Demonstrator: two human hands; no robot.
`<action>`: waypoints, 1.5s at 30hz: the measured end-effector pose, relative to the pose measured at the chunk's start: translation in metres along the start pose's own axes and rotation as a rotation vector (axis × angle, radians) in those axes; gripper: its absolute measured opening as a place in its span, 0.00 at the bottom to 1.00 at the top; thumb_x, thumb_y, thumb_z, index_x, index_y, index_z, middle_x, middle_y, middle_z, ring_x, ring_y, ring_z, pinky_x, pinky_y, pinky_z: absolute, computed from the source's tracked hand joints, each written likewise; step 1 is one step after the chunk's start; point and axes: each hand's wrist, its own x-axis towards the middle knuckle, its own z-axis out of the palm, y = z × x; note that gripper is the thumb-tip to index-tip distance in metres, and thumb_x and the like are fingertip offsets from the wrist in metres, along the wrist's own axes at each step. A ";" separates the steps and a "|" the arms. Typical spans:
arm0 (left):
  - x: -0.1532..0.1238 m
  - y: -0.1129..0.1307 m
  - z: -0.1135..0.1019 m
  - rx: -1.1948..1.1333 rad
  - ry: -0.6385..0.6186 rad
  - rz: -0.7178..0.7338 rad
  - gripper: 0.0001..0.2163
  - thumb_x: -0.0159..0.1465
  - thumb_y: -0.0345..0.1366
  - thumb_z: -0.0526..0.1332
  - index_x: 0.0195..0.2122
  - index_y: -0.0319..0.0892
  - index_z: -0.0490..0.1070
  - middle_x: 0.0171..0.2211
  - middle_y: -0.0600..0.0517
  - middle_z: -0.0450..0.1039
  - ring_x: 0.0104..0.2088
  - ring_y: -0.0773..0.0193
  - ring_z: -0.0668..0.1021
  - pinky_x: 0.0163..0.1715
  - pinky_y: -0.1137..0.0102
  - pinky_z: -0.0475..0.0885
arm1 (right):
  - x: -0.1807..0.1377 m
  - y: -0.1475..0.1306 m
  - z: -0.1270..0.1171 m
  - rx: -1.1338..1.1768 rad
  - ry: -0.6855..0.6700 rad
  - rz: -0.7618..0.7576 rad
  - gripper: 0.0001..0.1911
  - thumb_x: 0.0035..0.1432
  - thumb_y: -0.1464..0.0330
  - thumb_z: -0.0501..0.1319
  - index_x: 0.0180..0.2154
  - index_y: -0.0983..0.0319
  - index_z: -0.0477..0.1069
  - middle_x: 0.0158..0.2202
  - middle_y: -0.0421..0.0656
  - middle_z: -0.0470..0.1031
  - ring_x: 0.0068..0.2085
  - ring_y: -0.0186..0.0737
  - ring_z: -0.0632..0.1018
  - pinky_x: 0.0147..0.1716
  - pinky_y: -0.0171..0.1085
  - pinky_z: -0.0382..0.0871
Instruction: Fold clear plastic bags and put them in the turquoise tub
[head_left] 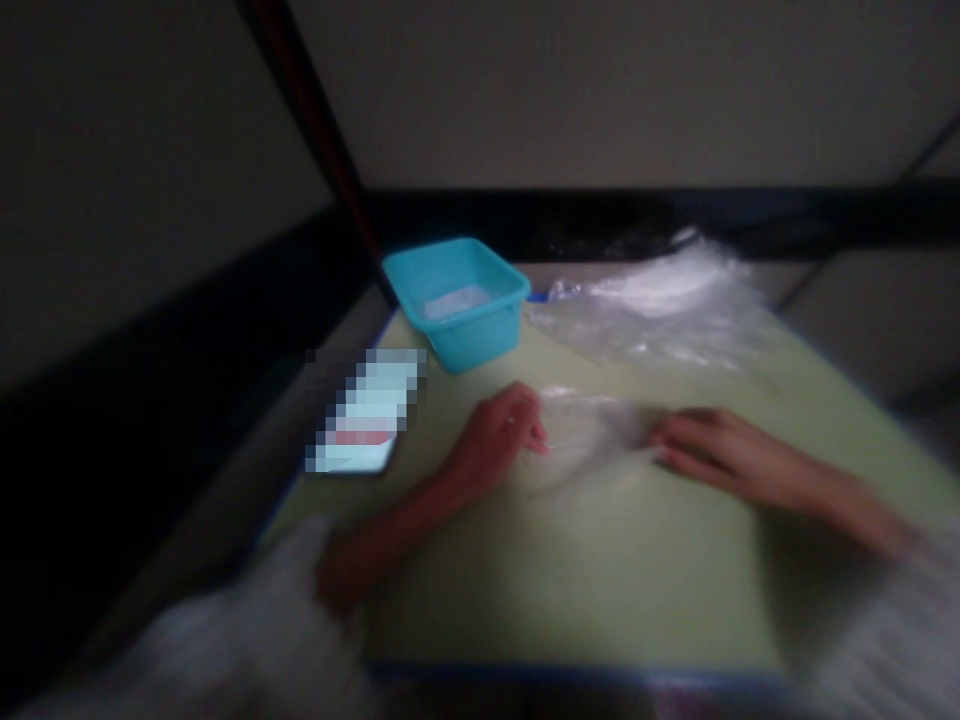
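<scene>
A lit rectangular phone point(364, 410) lies at the pale green counter's point(570, 580) left edge, 9 o'clock of the small clear plastic bag point(592, 432). A turquoise plastic tub point(457, 300) sits at 11. The left hand point(491, 440) sets curled fingers point(534, 436) on the bag's left edge, but the blur hides any pinch. The right hand point(712, 452) lays straight fingers point(671, 445) flat on its right edge. A crumpled clear plastic heap point(667, 300) lies at 1, and there is bare counter toward 6 o'clock.

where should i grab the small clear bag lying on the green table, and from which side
By its left and right edges, one hand coming in low from each side. The small clear bag lies flat and looks limp on the green table, so nothing stands up to grip from above. The left hand and right hand touch those edges now. Blur hides any opening.
</scene>
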 end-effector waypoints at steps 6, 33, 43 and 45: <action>0.002 -0.001 -0.001 0.024 0.018 0.001 0.09 0.64 0.41 0.52 0.32 0.41 0.64 0.24 0.55 0.71 0.23 0.66 0.78 0.25 0.74 0.71 | 0.017 0.005 0.007 0.371 0.076 0.205 0.12 0.62 0.60 0.52 0.32 0.62 0.64 0.24 0.39 0.70 0.24 0.34 0.70 0.22 0.31 0.61; 0.005 0.003 -0.004 0.164 0.102 -0.068 0.08 0.57 0.33 0.56 0.38 0.42 0.60 0.29 0.56 0.71 0.20 0.69 0.76 0.21 0.76 0.67 | 0.027 0.005 0.024 0.595 0.294 0.547 0.12 0.55 0.59 0.57 0.29 0.61 0.61 0.19 0.36 0.63 0.18 0.30 0.63 0.14 0.30 0.51; -0.001 0.008 -0.004 0.091 -0.131 -0.167 0.05 0.56 0.31 0.55 0.33 0.43 0.58 0.21 0.60 0.67 0.15 0.68 0.75 0.15 0.78 0.61 | 0.017 0.002 0.019 0.556 0.135 0.466 0.14 0.56 0.57 0.58 0.27 0.61 0.63 0.20 0.39 0.69 0.21 0.34 0.68 0.18 0.32 0.59; 0.000 0.008 -0.004 0.077 -0.110 -0.149 0.05 0.57 0.31 0.55 0.33 0.42 0.58 0.21 0.60 0.66 0.15 0.68 0.75 0.16 0.78 0.61 | 0.016 0.002 0.021 0.573 0.150 0.473 0.14 0.55 0.57 0.58 0.27 0.61 0.63 0.20 0.38 0.69 0.20 0.33 0.68 0.17 0.32 0.58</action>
